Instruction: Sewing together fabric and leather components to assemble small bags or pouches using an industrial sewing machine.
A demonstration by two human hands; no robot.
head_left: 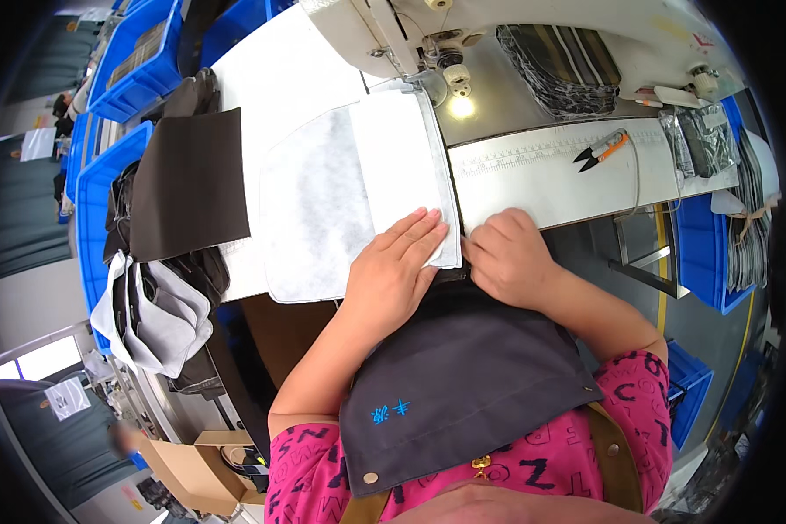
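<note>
A pale, felt-like fabric panel (310,192) with a whiter strip (393,153) along its right side lies on the white table, its far end at the sewing machine's needle area (410,79). My left hand (393,266) rests flat on the strip's near end, fingers stretched out and nothing gripped. Close against the panel's near right corner, my right hand (508,258) is closed with curled fingers. Whatever is between those fingertips is hidden. Some dark material shows under the near edge, between my hands.
Orange-handled thread snips (603,150) lie on the ruler-marked table edge at right. Behind them sits a stack of striped dark pieces (561,70). A dark brown panel (190,179) and white pieces (162,314) hang over a blue bin (92,188) at left. Another blue bin (703,253) stands at right.
</note>
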